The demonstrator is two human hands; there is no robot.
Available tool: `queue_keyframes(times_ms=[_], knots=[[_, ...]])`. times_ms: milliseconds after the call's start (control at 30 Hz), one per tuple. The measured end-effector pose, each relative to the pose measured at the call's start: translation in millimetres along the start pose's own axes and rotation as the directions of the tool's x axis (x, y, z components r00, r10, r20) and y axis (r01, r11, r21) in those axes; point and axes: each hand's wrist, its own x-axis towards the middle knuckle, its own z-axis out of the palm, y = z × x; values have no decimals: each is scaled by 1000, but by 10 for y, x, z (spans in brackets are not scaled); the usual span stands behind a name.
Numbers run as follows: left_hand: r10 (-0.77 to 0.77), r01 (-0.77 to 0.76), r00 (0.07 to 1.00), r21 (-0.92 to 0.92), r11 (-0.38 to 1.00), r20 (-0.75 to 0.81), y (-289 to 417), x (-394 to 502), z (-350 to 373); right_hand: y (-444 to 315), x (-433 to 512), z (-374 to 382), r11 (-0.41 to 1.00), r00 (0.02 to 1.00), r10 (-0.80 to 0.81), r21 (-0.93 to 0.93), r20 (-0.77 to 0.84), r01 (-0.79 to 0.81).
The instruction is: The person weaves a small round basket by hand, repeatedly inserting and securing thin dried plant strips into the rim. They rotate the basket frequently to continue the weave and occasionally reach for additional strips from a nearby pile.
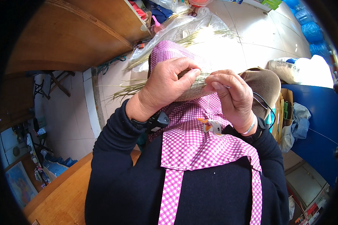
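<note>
Over my lap, my left hand [170, 83] grips the top edge of a woven straw piece [190, 94] between thumb and fingers. Loose straw ends [129, 88] fan out to the left from beneath that hand. At the right end of the weave, my right hand [232, 94] has thumb and forefinger pinched together. A thin pale strand or tool [227, 86] shows at its fingertips, too small to name surely. Pale stitches or strands cross the weave between both hands. Part of the piece is hidden by my fingers and by glare.
A pink checked apron [186, 135] covers my lap. Bundles of straw [191, 39] lie on plastic sheeting [169, 35] on the tiled floor. Left stands a wooden cabinet [73, 36]. To the right are a white sack [298, 70], a blue panel [318, 112] and a cardboard box [286, 107].
</note>
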Motion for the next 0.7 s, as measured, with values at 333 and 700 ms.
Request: queue_keyframes(times_ms=[333,700], knots=[[46,-46,999,3,999,-14,-10,-1,31,23,43,-15,948,980,-142,-264,139,175],[65,-64,998,30,997,-21,-48,-1,29,-127,138,-62,876,947,-299,-358,122,323]])
